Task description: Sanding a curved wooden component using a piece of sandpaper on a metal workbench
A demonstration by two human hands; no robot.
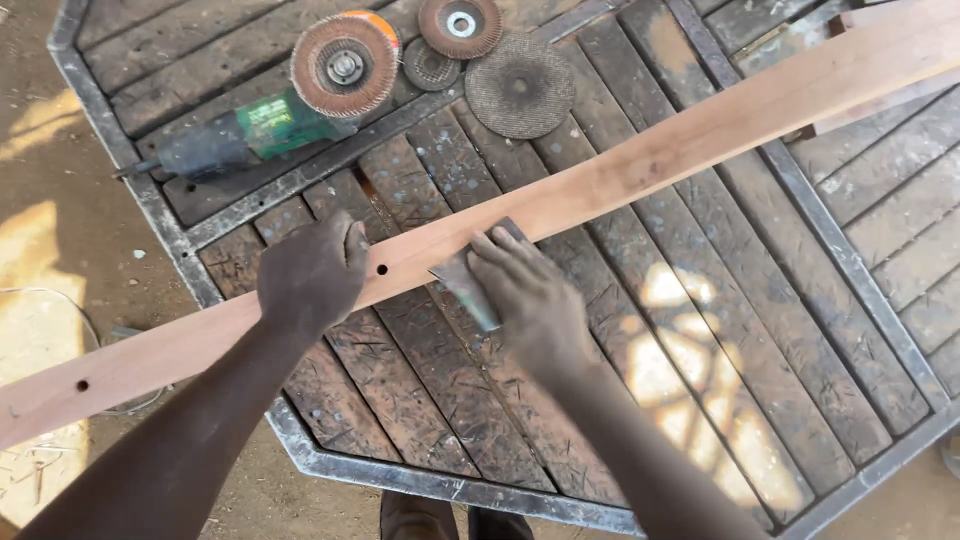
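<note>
Head view: long wooden plank (pixel 640 165) lying diagonally across slatted counter (pixel 860 270). Left hand (pixel 312 272) pressed on plank, fingers curled over its edge beside a drilled hole. Right hand (pixel 530 295) blurred, fingers closed on sandpaper sheet (pixel 462 282) against plank edge. Green grinder (pixel 260 125) and loose discs (pixel 518 86) at counter's far side.

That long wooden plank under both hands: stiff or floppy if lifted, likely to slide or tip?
The plank is probably stiff: it spans the slatted table without visible sag. It overhangs the table edge, so it may tip or pivot if released. The left hand pins it, suggesting it slides while the right hand rubs it.
</note>
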